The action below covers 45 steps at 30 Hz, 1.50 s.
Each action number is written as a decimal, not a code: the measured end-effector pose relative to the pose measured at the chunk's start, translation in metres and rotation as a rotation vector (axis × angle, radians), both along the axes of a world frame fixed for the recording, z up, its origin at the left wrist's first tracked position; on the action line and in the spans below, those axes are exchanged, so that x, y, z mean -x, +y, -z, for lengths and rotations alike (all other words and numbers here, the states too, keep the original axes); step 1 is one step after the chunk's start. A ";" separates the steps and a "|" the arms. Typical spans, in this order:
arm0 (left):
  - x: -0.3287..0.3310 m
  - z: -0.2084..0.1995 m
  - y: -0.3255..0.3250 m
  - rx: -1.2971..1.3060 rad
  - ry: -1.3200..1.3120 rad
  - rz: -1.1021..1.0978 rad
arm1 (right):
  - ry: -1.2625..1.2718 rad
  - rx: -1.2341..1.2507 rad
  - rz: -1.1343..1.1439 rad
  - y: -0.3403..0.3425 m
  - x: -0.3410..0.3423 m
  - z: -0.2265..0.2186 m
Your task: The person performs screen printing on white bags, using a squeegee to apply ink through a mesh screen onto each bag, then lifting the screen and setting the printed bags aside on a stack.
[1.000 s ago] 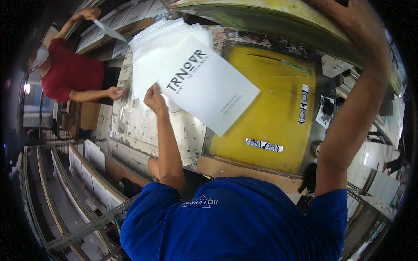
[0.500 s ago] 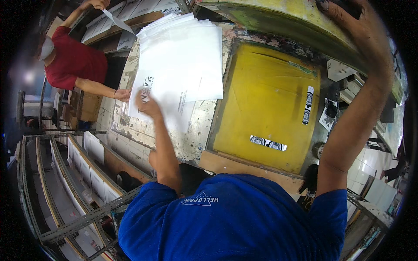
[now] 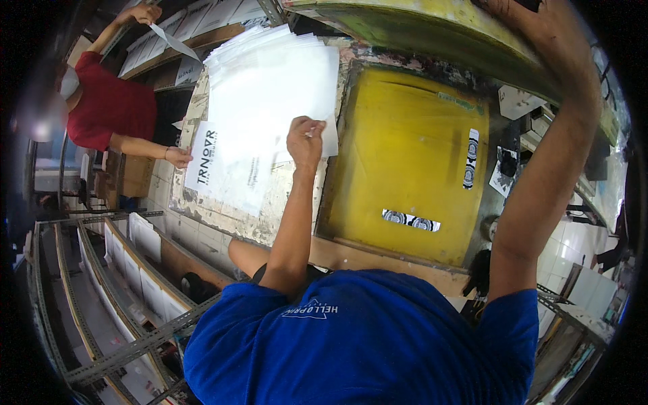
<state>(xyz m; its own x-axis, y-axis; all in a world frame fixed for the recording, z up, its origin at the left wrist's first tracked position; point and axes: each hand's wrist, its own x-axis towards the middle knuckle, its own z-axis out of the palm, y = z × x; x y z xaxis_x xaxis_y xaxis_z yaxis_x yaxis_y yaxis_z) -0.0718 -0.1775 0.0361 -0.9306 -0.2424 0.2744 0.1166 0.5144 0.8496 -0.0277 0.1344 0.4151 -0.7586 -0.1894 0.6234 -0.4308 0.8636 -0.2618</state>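
My left hand [image 3: 305, 143] is at the near right corner of a fanned stack of white paper sheets [image 3: 270, 81]. Its fingers are pinched together on the edge of a top sheet, which looks slightly lifted. My right hand [image 3: 540, 30] reaches to the upper right and grips the edge of a raised yellow-green printing screen frame [image 3: 418, 34]; its fingertips are partly cut off by the picture's edge. Beside the stack lies a flat yellow printing bed [image 3: 405, 155] with two black-and-white strips on it. At the left, a co-worker's hand [image 3: 179, 156] holds a sheet with black print [image 3: 204, 165].
The co-worker in a red shirt [image 3: 121, 101] stands at the table's left side, another sheet [image 3: 174, 44] in the raised hand. Metal drying racks [image 3: 121, 270] with sheets fill the lower left. A white box [image 3: 518, 102] and shelving stand on the right.
My left hand has moved right, from the printed sheet to the stack's near right corner. The co-worker has drawn the printed sheet left, off the stack. My right hand stays on the frame.
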 end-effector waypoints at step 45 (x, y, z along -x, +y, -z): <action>-0.090 -0.085 0.095 -0.756 0.167 0.531 | -0.009 -0.052 -0.027 0.012 -0.047 0.071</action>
<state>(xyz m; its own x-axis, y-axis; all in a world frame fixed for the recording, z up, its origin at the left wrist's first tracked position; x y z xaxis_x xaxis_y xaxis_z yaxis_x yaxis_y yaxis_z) 0.0183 -0.0822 0.1215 -0.9332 0.0338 0.3578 0.3287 -0.3229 0.8875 0.0193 0.1462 0.3438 -0.7586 -0.2417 0.6051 -0.4517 0.8644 -0.2210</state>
